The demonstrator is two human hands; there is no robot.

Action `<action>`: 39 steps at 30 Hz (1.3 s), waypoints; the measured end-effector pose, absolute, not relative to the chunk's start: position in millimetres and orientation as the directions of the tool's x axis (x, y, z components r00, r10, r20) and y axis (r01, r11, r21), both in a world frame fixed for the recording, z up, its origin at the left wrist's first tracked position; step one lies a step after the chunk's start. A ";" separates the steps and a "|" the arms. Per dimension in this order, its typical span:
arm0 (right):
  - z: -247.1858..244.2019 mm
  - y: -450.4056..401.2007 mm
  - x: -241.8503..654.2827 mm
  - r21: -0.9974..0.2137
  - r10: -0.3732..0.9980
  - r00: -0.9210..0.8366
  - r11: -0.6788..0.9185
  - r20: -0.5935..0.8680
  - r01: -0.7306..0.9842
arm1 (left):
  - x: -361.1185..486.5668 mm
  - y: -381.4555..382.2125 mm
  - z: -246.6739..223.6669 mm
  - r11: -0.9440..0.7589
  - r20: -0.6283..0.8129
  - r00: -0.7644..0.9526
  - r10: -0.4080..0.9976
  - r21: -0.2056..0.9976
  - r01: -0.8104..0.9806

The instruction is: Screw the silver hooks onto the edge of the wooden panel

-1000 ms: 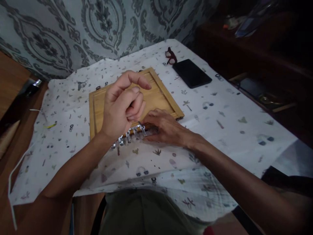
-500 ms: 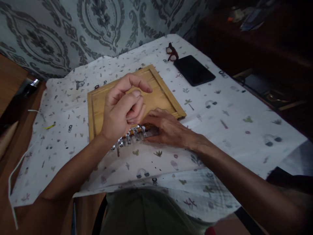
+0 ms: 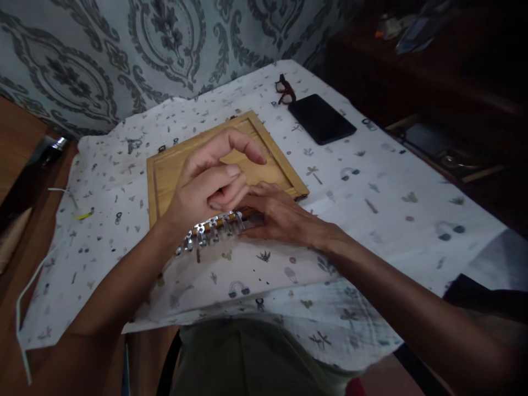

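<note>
My left hand [image 3: 218,176] hovers above a framed wooden panel [image 3: 280,159]. Its index finger arches out, apart from the thumb; the other fingers curl inward and nothing shows in them. Along the panel's near edge runs a row of shiny metal clips [image 3: 213,228] on a brown strip. My right hand [image 3: 278,214] is at the right end of that row, thumb on the near side and fingers on the far side, closed around it. The fingertips are partly hidden, so the exact contact is unclear.
A patterned white cloth [image 3: 358,220] covers the table. Beyond the panel to the right lie a black tablet [image 3: 322,118] and a pair of glasses [image 3: 285,91]. A white cord [image 3: 31,280] hangs at the left edge. A patterned wall [image 3: 165,44] stands behind.
The index finger of my left hand has stretched farther out, widening its gap from the thumb. My right hand stays at the end of the clip row. The view has shifted slightly.
</note>
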State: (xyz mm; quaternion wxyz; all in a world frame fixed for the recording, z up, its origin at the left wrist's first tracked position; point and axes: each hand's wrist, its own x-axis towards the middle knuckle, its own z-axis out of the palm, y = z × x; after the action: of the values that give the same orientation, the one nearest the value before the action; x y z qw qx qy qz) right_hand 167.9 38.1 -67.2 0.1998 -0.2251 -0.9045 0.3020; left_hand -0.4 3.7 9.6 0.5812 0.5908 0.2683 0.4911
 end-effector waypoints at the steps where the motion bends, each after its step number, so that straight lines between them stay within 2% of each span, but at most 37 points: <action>1: -67.2 38.1 167.9 -0.634 0.528 -0.821 0.716 0.217 0.292 | -2.2 5.1 10.5 -0.158 0.251 0.397 0.883 0.955 -0.253; 4: -66.5 38.3 167.8 -0.628 0.528 -0.826 0.715 0.195 0.309 | -4.0 8.9 13.2 -0.149 0.227 0.378 0.897 0.963 -0.224; 8: -65.8 38.6 167.4 -0.627 0.529 -0.822 0.718 0.210 0.302 | 1.8 8.6 17.6 -0.175 0.191 0.209 0.959 0.980 -0.095; 11: -66.3 38.6 166.9 -0.617 0.528 -0.821 0.726 0.218 0.303 | 7.1 5.1 19.3 -0.109 0.123 0.123 0.985 0.987 -0.122; 16: -66.5 37.7 166.9 -0.617 0.538 -0.819 0.718 0.200 0.322 | 11.0 0.7 12.9 -0.192 0.232 0.159 0.960 0.954 -0.232; 23: -64.3 37.1 169.0 -0.616 0.531 -0.829 0.717 0.178 0.327 | 17.1 0.2 7.7 -0.279 0.335 0.244 0.910 0.930 -0.239; 27: -64.1 37.0 169.3 -0.629 0.528 -0.830 0.710 0.181 0.315 | 15.9 1.0 9.5 -0.288 0.345 0.293 0.892 0.932 -0.221; 33: -66.2 37.9 168.3 -0.615 0.530 -0.829 0.718 0.180 0.326 | 8.2 -3.3 11.8 -0.268 0.305 0.183 0.935 0.942 -0.201; 39: -66.0 37.5 167.5 -0.608 0.532 -0.828 0.721 0.178 0.332 | 5.8 -2.5 9.6 -0.261 0.296 0.158 0.942 0.942 -0.210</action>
State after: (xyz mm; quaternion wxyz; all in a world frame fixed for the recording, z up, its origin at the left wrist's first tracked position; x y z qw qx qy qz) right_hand 167.5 37.5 -66.0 0.1728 -0.2370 -0.9115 0.2883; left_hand 5.8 -2.5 9.6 0.5134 0.5616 0.3257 0.5612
